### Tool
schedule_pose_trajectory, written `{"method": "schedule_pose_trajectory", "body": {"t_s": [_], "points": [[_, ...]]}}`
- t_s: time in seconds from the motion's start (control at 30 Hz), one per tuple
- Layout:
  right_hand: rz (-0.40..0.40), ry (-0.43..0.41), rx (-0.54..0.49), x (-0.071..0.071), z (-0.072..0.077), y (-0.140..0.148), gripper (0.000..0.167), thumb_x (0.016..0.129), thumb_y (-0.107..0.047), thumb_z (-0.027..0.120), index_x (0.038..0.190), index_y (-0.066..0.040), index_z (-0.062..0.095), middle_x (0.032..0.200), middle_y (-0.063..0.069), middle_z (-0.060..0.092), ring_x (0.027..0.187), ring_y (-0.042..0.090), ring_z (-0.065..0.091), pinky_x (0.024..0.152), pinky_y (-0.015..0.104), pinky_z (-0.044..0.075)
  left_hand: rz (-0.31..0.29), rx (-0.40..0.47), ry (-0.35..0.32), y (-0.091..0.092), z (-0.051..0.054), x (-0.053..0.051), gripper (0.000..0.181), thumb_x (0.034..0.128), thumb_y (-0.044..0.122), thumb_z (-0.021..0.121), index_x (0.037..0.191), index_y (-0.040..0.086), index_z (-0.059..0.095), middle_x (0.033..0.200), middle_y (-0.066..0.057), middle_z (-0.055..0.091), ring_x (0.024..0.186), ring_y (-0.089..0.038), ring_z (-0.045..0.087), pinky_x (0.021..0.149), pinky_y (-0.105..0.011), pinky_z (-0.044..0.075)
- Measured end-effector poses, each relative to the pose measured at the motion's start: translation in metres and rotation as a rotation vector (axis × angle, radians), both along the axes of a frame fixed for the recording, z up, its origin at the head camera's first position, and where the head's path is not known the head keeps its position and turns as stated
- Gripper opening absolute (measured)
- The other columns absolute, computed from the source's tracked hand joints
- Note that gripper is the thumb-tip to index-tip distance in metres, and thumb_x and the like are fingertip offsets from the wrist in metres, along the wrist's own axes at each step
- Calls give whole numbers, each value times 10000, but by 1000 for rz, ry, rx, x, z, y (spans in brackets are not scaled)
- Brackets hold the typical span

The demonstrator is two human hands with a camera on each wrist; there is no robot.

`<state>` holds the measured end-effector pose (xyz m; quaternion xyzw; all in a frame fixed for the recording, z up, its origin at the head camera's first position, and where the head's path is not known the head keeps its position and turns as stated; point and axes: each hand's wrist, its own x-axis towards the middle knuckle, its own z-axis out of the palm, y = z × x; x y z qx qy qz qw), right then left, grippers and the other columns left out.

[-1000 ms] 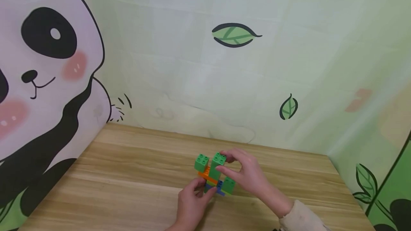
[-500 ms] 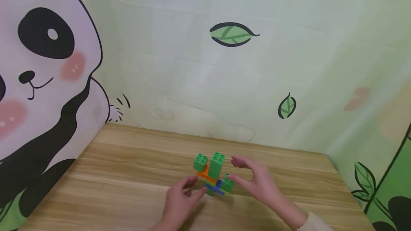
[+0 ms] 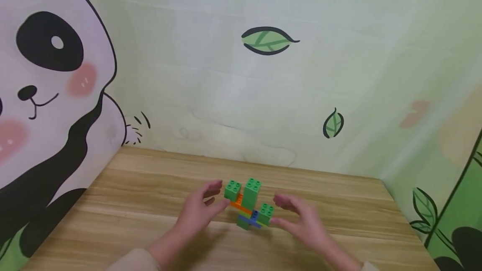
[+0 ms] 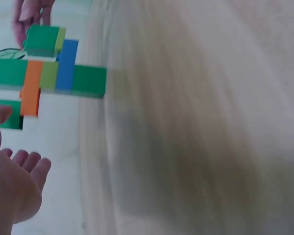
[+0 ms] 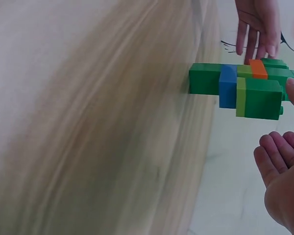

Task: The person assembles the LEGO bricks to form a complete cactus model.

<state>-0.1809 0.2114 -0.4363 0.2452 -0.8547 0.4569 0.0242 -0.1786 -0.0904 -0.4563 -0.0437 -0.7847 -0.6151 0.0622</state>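
In the head view a toy-brick structure [image 3: 250,198] stands upright on the wooden table. A green brick [image 3: 243,222] forms its foot, under a blue brick [image 3: 251,221] and an orange brick [image 3: 241,207]. Green bricks sit at the upper left [image 3: 232,190] and the lower right [image 3: 265,214], each on an arm. Thin yellow-green bricks show between layers in both wrist views. My left hand [image 3: 199,206] is beside the upper-left brick, thumb close to it. By the lower-right brick is my right hand [image 3: 305,221]. Both hold nothing; whether either thumb touches a brick I cannot tell.
The wooden table [image 3: 143,204] runs back to a pale green wall cloth [image 3: 211,74] printed with leaves. A large printed panda [image 3: 56,87] covers the left side. More printed leaves [image 3: 425,210] are at the right.
Both hands have let go of the brick structure. My left hand moved from its base up and left beside the upper-left brick; my right hand drew away from the tall green stack, down and right.
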Motion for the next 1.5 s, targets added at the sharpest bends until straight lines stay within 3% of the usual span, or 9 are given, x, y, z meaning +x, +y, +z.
{"method": "schedule_pose_trajectory", "body": {"t_s": [0.23, 0.4, 0.7, 1.0, 1.37, 1.5], "points": [[1, -4, -16, 1, -13, 4, 615, 873, -237, 899, 1376, 10, 646, 1322, 199, 714, 1213, 374, 690, 1071, 403, 578, -108, 15, 22, -8, 10, -13, 532, 919, 96, 847, 1408, 36, 646, 1423, -146, 677, 1331, -370, 632, 1136, -518, 518], [-3, -11, -25, 1, -20, 3, 619, 871, -221, 902, 1374, 29, 642, 1311, 155, 725, 1200, 345, 696, 1054, 369, 589, -151, 15, 11, -8, 14, -17, 510, 927, 104, 841, 1398, 49, 655, 1415, -140, 682, 1325, -345, 639, 1144, -503, 514], [-33, 0, -56, 2, -29, -1, 568, 867, -167, 899, 1341, 37, 661, 1284, 122, 740, 1161, 291, 715, 1038, 340, 596, -176, 15, 31, -6, 17, -18, 460, 921, 68, 833, 1346, 0, 673, 1318, -175, 722, 1245, -344, 682, 1092, -467, 563], [-51, 64, -94, 2, -35, -4, 433, 850, -93, 903, 1243, -37, 728, 1148, 58, 786, 1042, 133, 739, 960, 416, 638, -193, 18, 48, -7, 16, -19, 438, 922, 67, 835, 1324, -12, 682, 1264, -178, 740, 1187, -330, 709, 1059, -443, 590], [-61, 92, -100, 4, -34, -12, 354, 871, -104, 886, 1189, -41, 745, 1086, 45, 788, 995, 145, 748, 934, 431, 648, -188, -17, 65, -11, 12, -19, 409, 915, 87, 850, 1287, 2, 705, 1216, -144, 762, 1128, -298, 734, 1024, -410, 610], [-75, 43, -102, 3, -31, -13, 349, 880, -104, 878, 1199, -48, 749, 1096, 34, 791, 1013, 141, 746, 963, 418, 638, -156, -23, 42, -10, 13, -19, 404, 906, 94, 858, 1279, 29, 716, 1207, -112, 770, 1112, -271, 740, 1021, -399, 611]]}}
